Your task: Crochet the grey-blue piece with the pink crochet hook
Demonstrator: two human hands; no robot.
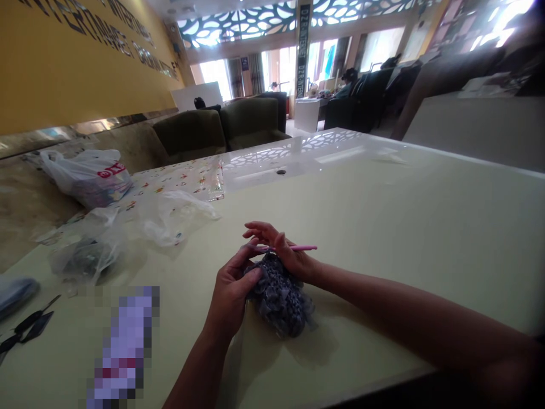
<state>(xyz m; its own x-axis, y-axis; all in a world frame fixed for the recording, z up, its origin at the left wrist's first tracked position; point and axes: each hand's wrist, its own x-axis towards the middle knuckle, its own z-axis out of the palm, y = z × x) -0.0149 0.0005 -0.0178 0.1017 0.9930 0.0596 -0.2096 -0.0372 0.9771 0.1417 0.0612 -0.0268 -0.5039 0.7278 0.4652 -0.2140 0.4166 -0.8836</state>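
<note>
My left hand [230,292] is closed on a dark grey-blue crocheted piece [279,301] with ruffled, gauzy edges. Its thumb presses on the front of the piece, while its index finger reaches up beside a pink crochet hook [304,247]. The hook lies nearly level across the top of the piece, one end sticking out to the right. My right hand [293,258] grips this hook under its thumb, with the other fingers stretched to the left. The hook's working tip and the stitch around it are hidden by the fingers.
On the left of the pale table [383,227] lie clear plastic bags [179,218], black snips [32,326] and a blurred-out purple item [128,335]. A white carrier bag [93,176] stands farther back. Dark green armchairs [255,122] are behind the table, with people beyond.
</note>
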